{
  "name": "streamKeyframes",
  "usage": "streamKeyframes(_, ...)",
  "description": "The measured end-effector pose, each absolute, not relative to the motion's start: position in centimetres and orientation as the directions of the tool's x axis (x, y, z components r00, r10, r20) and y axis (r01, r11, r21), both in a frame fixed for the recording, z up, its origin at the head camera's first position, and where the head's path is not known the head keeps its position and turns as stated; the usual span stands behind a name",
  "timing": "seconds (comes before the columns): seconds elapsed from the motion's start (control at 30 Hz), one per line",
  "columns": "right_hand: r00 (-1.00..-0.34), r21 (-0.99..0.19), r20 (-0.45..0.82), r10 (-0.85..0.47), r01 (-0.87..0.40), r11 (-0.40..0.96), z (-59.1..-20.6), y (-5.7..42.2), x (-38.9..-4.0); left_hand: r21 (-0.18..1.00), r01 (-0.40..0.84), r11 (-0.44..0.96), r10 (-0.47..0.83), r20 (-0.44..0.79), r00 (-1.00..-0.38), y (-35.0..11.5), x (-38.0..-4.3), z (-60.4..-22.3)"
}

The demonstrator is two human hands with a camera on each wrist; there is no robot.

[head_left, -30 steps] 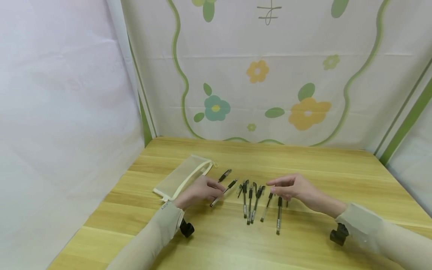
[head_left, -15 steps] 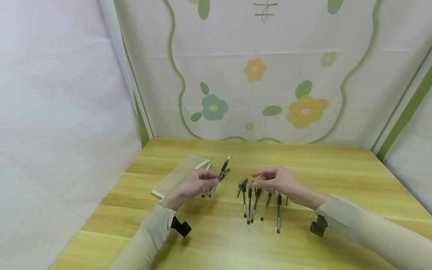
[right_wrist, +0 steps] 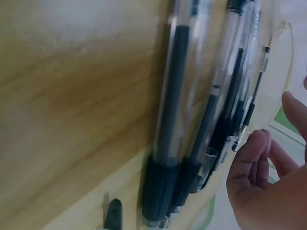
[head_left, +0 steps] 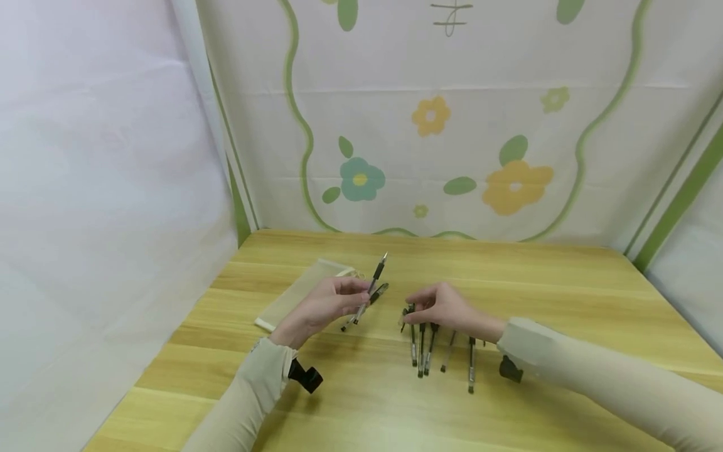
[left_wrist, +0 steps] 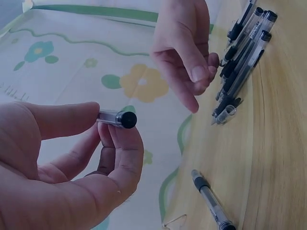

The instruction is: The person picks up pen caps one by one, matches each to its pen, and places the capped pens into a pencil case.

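My left hand pinches an uncapped gel pen between thumb and fingers, its tip slanting upward. In the left wrist view, the black end of this pen faces the camera. My right hand hovers over the upper ends of several pens lying in a loose row. Its thumb and fingers are bent and apart, holding nothing in the right wrist view. A clear pen cap lies by the row. Another pen lies on the table just behind the left hand.
A pale mesh zip pouch lies left of the pens, partly hidden by the left hand. The wooden table meets a flowered cloth at the back. White cloth hangs at the left side.
The left hand has lifted its pen off the table and tilted the tip upward. My right hand has moved left along the row toward its left end.
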State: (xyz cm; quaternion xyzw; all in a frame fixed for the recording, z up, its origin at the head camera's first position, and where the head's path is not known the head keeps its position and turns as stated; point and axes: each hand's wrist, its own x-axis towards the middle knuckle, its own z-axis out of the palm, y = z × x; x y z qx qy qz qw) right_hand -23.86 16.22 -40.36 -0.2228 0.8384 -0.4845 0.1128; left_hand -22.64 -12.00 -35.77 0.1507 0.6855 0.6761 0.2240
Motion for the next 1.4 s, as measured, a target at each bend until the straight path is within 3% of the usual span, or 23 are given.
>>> streamKeyframes(0.87,-0.900,-0.810,0.009,-0.436,-0.262,0.524,-41.9,15.1,-24.5,0.990,-0.133,0.053,0.545,-0.140,-0.827,-11.8,-22.4,-35.7)
streamKeyframes(1.4,-0.871,-0.726,0.067,-0.486,-0.377,0.576,-41.9,14.1,-25.0,0.986,-0.163,0.044,0.545,-0.161,-0.823,-11.7,-22.3,-35.9)
